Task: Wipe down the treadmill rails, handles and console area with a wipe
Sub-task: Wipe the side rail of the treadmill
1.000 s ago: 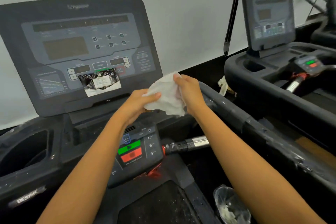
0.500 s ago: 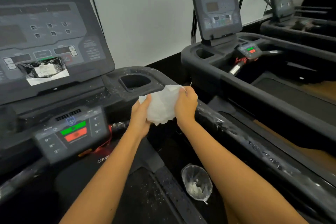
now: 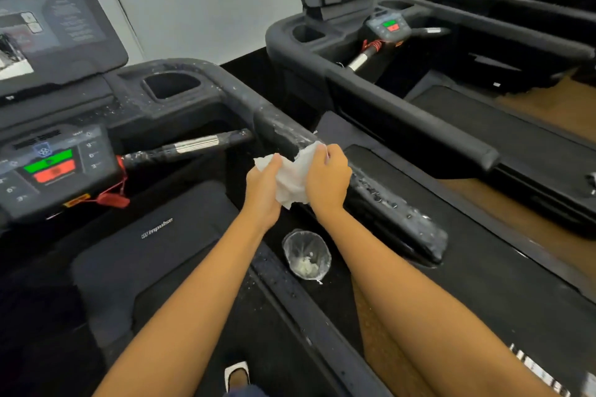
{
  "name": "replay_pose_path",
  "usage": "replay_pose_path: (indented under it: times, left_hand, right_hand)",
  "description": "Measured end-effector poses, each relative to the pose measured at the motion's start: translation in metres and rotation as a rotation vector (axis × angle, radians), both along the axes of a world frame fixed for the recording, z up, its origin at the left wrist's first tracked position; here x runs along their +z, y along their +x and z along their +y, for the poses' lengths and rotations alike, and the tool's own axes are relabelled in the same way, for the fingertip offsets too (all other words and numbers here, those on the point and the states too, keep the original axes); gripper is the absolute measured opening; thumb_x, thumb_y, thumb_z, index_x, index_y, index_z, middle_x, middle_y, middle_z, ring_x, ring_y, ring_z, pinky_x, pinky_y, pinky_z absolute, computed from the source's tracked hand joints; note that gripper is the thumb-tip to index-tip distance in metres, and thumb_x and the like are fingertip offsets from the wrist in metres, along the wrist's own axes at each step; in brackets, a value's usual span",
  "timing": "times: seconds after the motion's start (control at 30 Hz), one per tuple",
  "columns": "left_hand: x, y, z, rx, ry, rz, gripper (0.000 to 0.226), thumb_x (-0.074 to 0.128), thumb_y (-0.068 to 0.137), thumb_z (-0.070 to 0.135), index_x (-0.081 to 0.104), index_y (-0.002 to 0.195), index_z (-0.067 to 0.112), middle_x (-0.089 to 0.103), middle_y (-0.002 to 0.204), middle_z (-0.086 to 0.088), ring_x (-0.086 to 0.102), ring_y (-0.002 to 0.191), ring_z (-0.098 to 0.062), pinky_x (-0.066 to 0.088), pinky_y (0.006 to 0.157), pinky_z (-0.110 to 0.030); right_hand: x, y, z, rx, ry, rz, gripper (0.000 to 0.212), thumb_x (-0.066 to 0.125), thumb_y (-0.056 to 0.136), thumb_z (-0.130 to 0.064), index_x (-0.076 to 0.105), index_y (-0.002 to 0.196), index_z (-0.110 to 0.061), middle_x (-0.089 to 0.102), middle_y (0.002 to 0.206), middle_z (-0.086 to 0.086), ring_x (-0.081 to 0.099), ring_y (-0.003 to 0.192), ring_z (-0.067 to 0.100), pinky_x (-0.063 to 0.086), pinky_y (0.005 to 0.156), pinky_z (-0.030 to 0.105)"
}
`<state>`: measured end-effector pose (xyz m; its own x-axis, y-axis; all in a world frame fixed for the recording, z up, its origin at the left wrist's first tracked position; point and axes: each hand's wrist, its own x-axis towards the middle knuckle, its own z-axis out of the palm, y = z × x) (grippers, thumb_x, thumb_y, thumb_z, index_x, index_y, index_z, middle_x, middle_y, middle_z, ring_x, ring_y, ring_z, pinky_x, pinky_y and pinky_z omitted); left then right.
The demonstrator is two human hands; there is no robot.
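Left hand (image 3: 263, 190) and right hand (image 3: 327, 182) each keep a closed grip on the crumpled wipe (image 3: 292, 179), held at the spattered right rail (image 3: 387, 200). Best to flatten it, wrap it round the rail and pull towards the near end.

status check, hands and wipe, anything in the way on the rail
The wipe gripped by left hand and right hand. It sits at the wet right rail, contact unclear. A lined bin below, apart from the rail.
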<state>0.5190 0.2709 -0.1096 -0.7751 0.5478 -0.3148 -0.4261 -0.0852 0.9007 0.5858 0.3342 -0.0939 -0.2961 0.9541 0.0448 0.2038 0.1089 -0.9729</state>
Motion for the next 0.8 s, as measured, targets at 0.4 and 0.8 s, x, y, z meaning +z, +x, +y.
replay_pose_path:
  times: [0.4,0.8]
  left_hand:
    - [-0.019,0.085,0.013,-0.368,0.164,-0.026,0.028,0.047,0.100,0.029,0.063,0.102,0.005,0.068,0.094,-0.012,0.068,0.082,-0.021,0.054,0.062,-0.028]
    - [-0.049,0.123,0.039,-0.321,-0.283,0.053,0.012,0.068,0.089,0.022,0.068,0.095,0.012,0.072,0.094,-0.008,0.071,0.088,-0.022,0.057,0.061,-0.029]
  right_hand:
    - [0.004,0.093,0.049,-0.178,0.127,-0.211,0.038,0.042,0.098,-0.033,0.032,0.063,-0.020,0.041,0.060,-0.006,0.037,0.054,0.013,0.029,0.051,0.029]
    - [-0.020,0.147,0.067,-0.255,0.387,-0.748,0.067,0.055,0.084,-0.016,0.030,0.145,-0.008,0.030,0.148,0.017,0.025,0.137,0.036,0.032,0.105,0.050]
